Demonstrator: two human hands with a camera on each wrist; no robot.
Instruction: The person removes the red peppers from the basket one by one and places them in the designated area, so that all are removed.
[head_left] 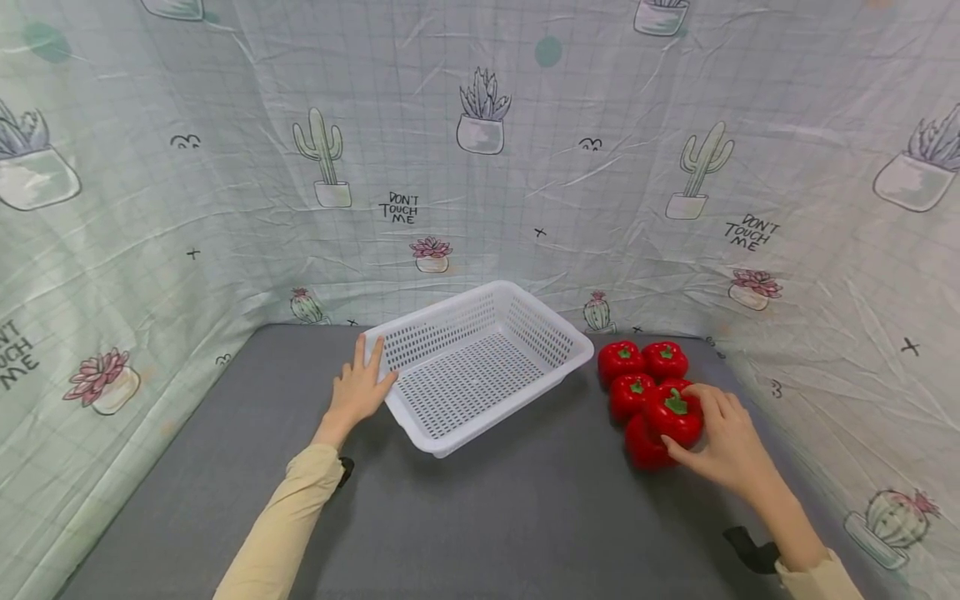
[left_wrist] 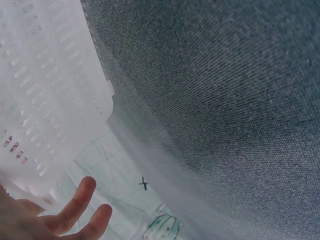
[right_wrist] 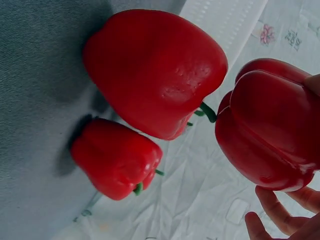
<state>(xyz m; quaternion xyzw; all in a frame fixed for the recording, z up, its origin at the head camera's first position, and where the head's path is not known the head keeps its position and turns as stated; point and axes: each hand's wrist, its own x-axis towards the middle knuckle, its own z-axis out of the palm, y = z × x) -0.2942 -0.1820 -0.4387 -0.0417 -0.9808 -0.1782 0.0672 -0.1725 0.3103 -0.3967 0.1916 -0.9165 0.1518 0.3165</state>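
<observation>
At the left end of a white plastic basket (head_left: 480, 412), my left hand (head_left: 358, 390) touches the rim with its fingers spread. Its fingers (left_wrist: 75, 207) also show beside the perforated basket wall in the left wrist view. My right hand (head_left: 727, 442) grips a red bell pepper (head_left: 673, 414) between thumb and fingers. In the right wrist view this held bell pepper (right_wrist: 272, 125) is off the table, with fingers below it. Under it in the head view sits another red bell pepper (head_left: 647, 446), partly hidden. Several more stand behind, including one bell pepper (head_left: 620, 362) near the basket.
The basket stands at an angle on the grey tabletop (head_left: 495, 533), near the back. A patterned curtain (head_left: 540, 192) with cactus drawings encloses the table at the back and both sides. Dark wrist straps show by both sleeves.
</observation>
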